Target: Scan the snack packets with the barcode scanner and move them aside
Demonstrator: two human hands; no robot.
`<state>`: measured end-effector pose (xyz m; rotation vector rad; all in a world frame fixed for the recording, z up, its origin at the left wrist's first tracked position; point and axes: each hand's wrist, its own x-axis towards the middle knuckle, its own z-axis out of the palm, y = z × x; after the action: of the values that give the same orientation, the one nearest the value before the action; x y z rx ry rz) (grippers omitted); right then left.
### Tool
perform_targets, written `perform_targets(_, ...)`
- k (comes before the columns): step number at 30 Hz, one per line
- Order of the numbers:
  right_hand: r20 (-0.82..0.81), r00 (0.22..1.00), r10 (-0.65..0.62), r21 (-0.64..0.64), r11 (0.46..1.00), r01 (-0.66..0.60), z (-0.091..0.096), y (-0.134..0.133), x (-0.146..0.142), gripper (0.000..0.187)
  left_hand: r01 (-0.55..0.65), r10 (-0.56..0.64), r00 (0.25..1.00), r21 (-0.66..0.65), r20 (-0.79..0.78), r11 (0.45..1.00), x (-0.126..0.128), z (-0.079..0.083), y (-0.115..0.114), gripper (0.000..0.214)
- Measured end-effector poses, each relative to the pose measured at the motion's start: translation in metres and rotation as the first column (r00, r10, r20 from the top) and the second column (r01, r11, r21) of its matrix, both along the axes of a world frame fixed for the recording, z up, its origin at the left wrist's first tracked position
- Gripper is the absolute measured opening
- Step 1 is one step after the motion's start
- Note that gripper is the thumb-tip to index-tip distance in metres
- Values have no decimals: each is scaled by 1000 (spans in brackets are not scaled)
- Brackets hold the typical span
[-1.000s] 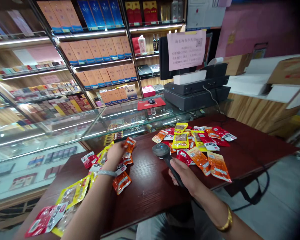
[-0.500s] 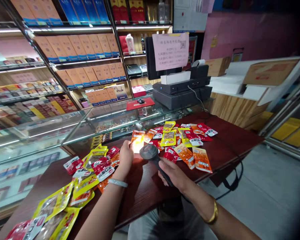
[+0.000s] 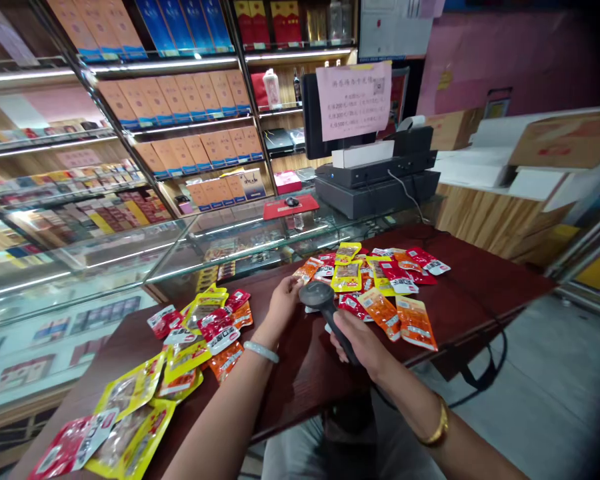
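Scanner: black pistol-shaped plastic barcode scanner (image 3: 320, 293), gripped by right hand (image 3: 359, 341), fingers wrapped round handle.
Packet: small glossy orange plastic packet (image 3: 309, 269), scanner's 11 o'clock; reached by left hand (image 3: 280, 301), pinch cannot be told.
Risk: wrong packet might be read, caused by crowded glossy mixed-colour packets (image 3: 348, 277), 2 o'clock.
Change: bright glow gone; left fingers shifted toward 3 o'clock.

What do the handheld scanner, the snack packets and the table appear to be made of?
Scanner: probably dark plastic, fairly matte, judging by its smooth moulded body.
Packets: likely glossy plastic film; bright highlights suggest it.
Table: wood or laminate; its reddish-brown sheen leaves that open.
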<state>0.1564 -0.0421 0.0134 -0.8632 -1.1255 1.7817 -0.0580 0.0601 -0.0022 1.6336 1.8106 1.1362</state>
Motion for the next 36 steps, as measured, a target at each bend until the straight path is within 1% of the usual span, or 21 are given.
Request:
perform_targets(2,11,1000,27,4,1000,-27,1,0,-7,54,-3,3,999,-5,-39,1000,-17,4,-9,33)
perform_targets(5,24,996,86,14,996,-86,5,2,-26,56,-69,62,987,-42,-149,997,-56,14,-30,32)
perform_targets(8,20,989,149,14,989,-149,9,5,-52,61,-164,132,949,-88,-285,983,-95,26,-47,32)
perform_targets(9,18,985,170,8,985,-170,10,7,-62,62,-201,153,920,-100,-361,974,-107,29,-51,33)
perform_targets(10,15,982,191,-1,982,-191,11,8,-71,63,-244,167,869,-111,-465,963,-117,32,-54,35)
perform_targets(11,12,978,206,-11,979,-206,11,10,-81,64,-287,167,799,-122,-578,950,-126,35,-55,37)
perform_targets(13,11,973,229,-18,973,-229,11,11,-97,66,-358,126,635,-146,-762,922,-141,41,-53,41)
perform_targets(14,12,972,236,-19,972,-236,11,12,-103,66,-382,94,572,-163,-815,910,-148,43,-51,43)
perform_targets(15,13,970,243,-18,970,-243,10,12,-108,67,-393,64,541,-184,-838,901,-153,45,-48,44)
perform_targets(18,14,968,249,-17,968,-249,8,11,-116,67,-399,3,531,-247,-847,883,-165,52,-37,50)
perform_targets(21,13,971,239,-23,971,-239,7,11,-117,67,-399,-50,529,-300,-847,866,-172,56,-28,56)
perform_targets(24,8,974,225,-31,974,-224,6,12,-114,67,-390,-81,537,-332,-840,859,-173,56,-26,62)
perform_targets(26,5,977,214,-38,976,-214,6,11,-112,66,-384,-86,539,-336,-838,860,-169,54,-28,66)
perform_targets(30,0,981,193,-54,980,-193,6,10,-104,66,-352,-42,539,-271,-841,896,-153,54,-36,66)
perform_targets(34,-13,989,151,-47,987,-151,5,9,-92,64,-319,60,561,-149,-825,936,-140,61,-37,51)
perform_targets(36,-31,992,121,-30,992,-122,4,9,-85,61,-317,118,596,-98,-794,943,-136,66,-34,44)
